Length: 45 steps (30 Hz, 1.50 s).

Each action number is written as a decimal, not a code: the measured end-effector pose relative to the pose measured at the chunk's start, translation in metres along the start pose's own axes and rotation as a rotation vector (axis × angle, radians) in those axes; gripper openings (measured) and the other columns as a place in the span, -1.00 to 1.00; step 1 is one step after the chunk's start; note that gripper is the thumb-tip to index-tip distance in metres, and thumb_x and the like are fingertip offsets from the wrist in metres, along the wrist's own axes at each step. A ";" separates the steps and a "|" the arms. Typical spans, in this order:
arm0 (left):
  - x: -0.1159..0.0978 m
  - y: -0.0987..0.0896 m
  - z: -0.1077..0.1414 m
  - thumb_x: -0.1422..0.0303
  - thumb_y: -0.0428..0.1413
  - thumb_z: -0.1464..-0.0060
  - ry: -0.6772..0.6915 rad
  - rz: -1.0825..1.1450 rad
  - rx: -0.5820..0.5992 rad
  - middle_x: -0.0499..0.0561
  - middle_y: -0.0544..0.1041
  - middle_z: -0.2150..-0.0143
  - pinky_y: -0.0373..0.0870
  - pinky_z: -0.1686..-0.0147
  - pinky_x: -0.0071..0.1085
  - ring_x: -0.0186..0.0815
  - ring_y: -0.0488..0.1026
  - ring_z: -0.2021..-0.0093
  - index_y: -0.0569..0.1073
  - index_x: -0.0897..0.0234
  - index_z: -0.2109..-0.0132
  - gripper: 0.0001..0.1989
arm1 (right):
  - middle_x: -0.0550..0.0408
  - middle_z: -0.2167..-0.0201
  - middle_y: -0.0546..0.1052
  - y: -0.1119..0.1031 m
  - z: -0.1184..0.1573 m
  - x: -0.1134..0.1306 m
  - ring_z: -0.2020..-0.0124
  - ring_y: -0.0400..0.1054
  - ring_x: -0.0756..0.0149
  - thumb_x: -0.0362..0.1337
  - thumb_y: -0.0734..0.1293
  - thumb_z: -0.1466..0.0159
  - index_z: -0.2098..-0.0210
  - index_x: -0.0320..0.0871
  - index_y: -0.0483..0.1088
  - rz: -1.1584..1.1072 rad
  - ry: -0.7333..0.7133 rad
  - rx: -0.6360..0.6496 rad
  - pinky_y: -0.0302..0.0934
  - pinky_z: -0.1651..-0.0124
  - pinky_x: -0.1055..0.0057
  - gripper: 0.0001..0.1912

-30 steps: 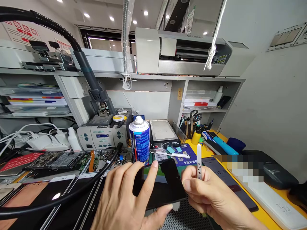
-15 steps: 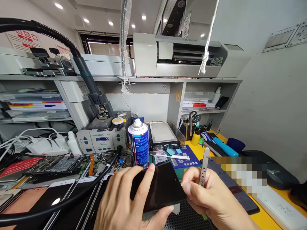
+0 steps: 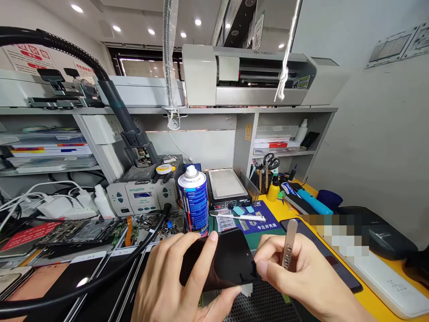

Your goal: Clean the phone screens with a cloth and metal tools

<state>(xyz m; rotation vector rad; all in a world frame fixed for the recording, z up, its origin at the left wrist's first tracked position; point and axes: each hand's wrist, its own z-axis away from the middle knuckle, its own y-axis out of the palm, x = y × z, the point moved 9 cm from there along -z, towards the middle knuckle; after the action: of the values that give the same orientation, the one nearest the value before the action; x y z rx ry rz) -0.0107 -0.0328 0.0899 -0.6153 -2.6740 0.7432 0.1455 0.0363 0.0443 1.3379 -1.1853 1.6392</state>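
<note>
My left hand grips a glossy black phone screen, with the fingers over its face and the thumb along its near edge. A pale scrap shows beneath that edge. Metal tweezers with a row of holes stick up between the thumb and fingers of my right hand. This hand is closed right at the screen's right corner. The working tips of the tweezers are hidden behind my fingers.
A blue spray can stands just beyond the screen, near a grey rework station. A black hose crosses the left side over several phone screens. On the right lie a dark phone and a white power bank.
The tweezers' upper end has dropped lower and leans slightly more to the right. My left hand keeps its hold on the screen, which has tilted slightly. The whole view has shifted a little.
</note>
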 end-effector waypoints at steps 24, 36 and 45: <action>0.004 0.008 0.001 0.21 0.25 -0.01 -0.068 0.124 0.114 0.23 0.39 0.01 0.39 0.09 -0.06 -0.04 0.37 0.03 0.34 0.33 -0.20 -0.37 | 0.19 0.57 0.36 -0.004 -0.002 -0.002 0.55 0.06 0.48 -0.43 0.27 -0.20 0.54 -0.24 0.43 0.042 -0.018 0.110 -0.04 0.51 0.52 -0.80; 0.004 0.008 0.003 0.19 0.23 0.02 -0.045 0.130 0.133 0.19 0.39 -0.01 0.37 0.09 -0.11 -0.06 0.34 0.03 0.35 0.28 -0.21 -0.36 | 0.18 0.62 0.38 -0.002 -0.001 -0.004 0.58 0.09 0.46 -0.44 0.25 -0.12 0.57 -0.25 0.42 0.091 0.006 0.167 -0.02 0.52 0.51 -0.83; 0.002 0.009 0.001 0.15 0.23 0.04 -0.053 0.127 0.213 0.19 0.39 0.01 0.41 0.09 -0.12 -0.07 0.38 0.04 0.38 0.25 -0.19 -0.36 | 0.27 0.64 0.20 0.004 -0.001 -0.009 0.59 -0.06 0.51 -0.38 0.28 -0.18 0.56 -0.22 0.32 -0.041 -0.007 0.200 -0.14 0.56 0.51 -0.82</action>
<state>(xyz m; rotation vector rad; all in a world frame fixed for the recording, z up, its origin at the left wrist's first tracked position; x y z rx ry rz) -0.0097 -0.0255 0.0846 -0.7230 -2.5743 1.0760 0.1434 0.0363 0.0349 1.4820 -1.0117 1.7616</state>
